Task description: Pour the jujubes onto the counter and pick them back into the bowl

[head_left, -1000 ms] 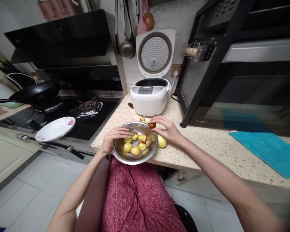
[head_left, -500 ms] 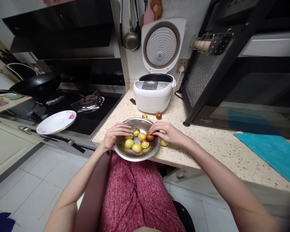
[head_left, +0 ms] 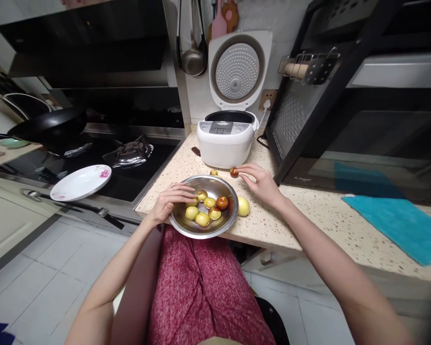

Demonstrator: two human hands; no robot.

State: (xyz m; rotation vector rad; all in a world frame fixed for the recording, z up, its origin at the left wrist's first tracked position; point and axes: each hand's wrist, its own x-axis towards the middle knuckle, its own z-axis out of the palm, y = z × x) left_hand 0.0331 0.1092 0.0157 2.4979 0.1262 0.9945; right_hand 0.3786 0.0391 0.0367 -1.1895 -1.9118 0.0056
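Note:
A steel bowl point(head_left: 204, 232) sits at the counter's front edge with several yellow-green jujubes point(head_left: 202, 219) and a red-brown jujube point(head_left: 221, 202) in it. My left hand point(head_left: 170, 201) holds its left rim, fingers stretched over the inside. Beyond the bowl, my right hand point(head_left: 258, 182) reaches to another red-brown jujube point(head_left: 233, 172) on the counter. Its fingertips are at that fruit's right side, with thumb and forefinger apart. A large yellow jujube point(head_left: 243, 206) lies against the bowl's right side. One more small jujube point(head_left: 213, 172) rests behind the bowl, partly hidden by the rim.
Behind the bowl stands a white rice cooker point(head_left: 224, 143), lid raised. A black oven point(head_left: 362, 143) and a teal cloth point(head_left: 398, 227) are on the right. To the left, a white floral plate point(head_left: 81, 183) sits by the stove's front edge, and a black wok point(head_left: 50, 125) is behind it.
My right hand has left the red-brown jujube in the bowl and moved up and away to the one on the counter. My left hand stays on the rim.

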